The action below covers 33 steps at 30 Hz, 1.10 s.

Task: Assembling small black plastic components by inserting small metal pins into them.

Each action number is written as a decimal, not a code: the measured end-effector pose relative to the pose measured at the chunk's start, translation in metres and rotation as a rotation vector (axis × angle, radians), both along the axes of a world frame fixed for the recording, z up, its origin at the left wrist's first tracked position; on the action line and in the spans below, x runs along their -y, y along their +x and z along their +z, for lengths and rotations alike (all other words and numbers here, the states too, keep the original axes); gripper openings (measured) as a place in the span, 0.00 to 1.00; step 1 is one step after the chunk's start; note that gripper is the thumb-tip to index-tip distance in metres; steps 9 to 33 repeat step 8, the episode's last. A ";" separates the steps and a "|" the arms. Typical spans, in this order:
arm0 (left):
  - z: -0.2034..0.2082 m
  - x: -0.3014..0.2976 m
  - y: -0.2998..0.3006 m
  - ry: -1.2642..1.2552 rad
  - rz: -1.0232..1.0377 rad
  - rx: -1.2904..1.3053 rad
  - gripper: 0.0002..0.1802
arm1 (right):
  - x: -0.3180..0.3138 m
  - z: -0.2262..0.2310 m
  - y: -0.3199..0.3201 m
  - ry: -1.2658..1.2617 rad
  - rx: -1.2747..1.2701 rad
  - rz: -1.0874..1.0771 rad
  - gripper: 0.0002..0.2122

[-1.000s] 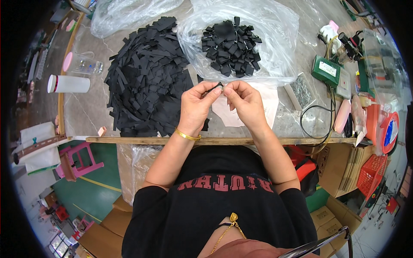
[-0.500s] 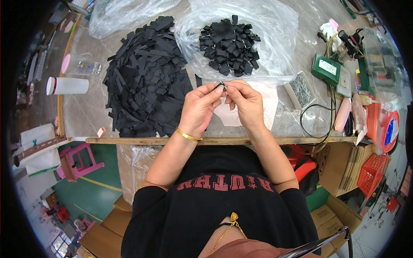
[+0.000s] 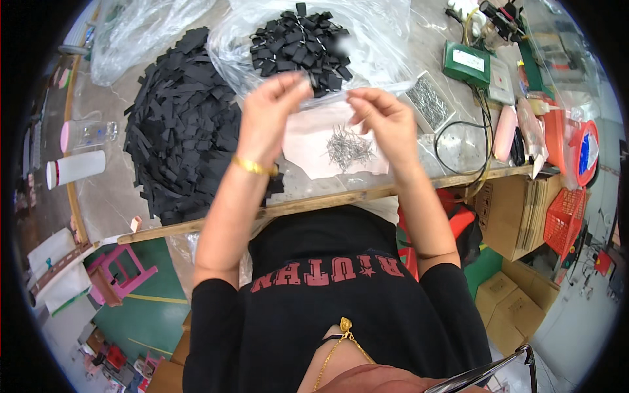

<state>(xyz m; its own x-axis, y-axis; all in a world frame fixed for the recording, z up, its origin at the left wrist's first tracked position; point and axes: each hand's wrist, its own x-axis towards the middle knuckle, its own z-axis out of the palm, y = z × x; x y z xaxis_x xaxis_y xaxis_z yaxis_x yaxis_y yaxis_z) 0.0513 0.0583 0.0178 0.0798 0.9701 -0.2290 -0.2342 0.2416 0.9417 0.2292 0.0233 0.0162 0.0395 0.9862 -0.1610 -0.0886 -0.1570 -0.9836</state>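
My left hand (image 3: 270, 114) is raised at the near edge of a heap of small folded black fabric pieces (image 3: 298, 49), which lies on a clear plastic bag (image 3: 377, 56). Motion blurs its fingertips, so whether they hold anything cannot be told. My right hand (image 3: 391, 121) hovers over the right side of a pale pink sheet (image 3: 304, 144), thumb and fingers curled together; anything between them is too small to make out. Loose thin metal pins (image 3: 348, 149) lie scattered on that sheet. Left of my left hand spreads a large mound of flat black fabric strips (image 3: 180, 131).
A tray of metal pins (image 3: 429, 101) sits right of the sheet. Beyond it are a green box (image 3: 466, 63) and a looped black cable (image 3: 452, 147). A white bottle (image 3: 78, 169) and a clear jar (image 3: 92, 134) stand far left. The table's wooden edge (image 3: 314, 202) runs before me.
My hands, together before around a small black piece, have parted. The left went up and left to the folded heap; the right moved aside, uncovering the pins. The whole view has shifted and tilted.
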 end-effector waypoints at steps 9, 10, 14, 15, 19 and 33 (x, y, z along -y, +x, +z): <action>-0.006 -0.050 -0.001 0.566 0.119 -0.576 0.28 | 0.007 0.004 0.068 0.243 1.090 0.611 0.05; -0.006 -0.050 -0.001 0.566 0.119 -0.576 0.28 | 0.007 0.004 0.068 0.243 1.090 0.611 0.05; -0.006 -0.050 -0.001 0.566 0.119 -0.576 0.28 | 0.007 0.004 0.068 0.243 1.090 0.611 0.05; -0.006 -0.050 -0.001 0.566 0.119 -0.576 0.28 | 0.007 0.004 0.068 0.243 1.090 0.611 0.05; -0.006 -0.050 -0.001 0.566 0.119 -0.576 0.28 | 0.007 0.004 0.068 0.243 1.090 0.611 0.05; -0.006 -0.050 -0.001 0.566 0.119 -0.576 0.28 | 0.007 0.004 0.068 0.243 1.090 0.611 0.05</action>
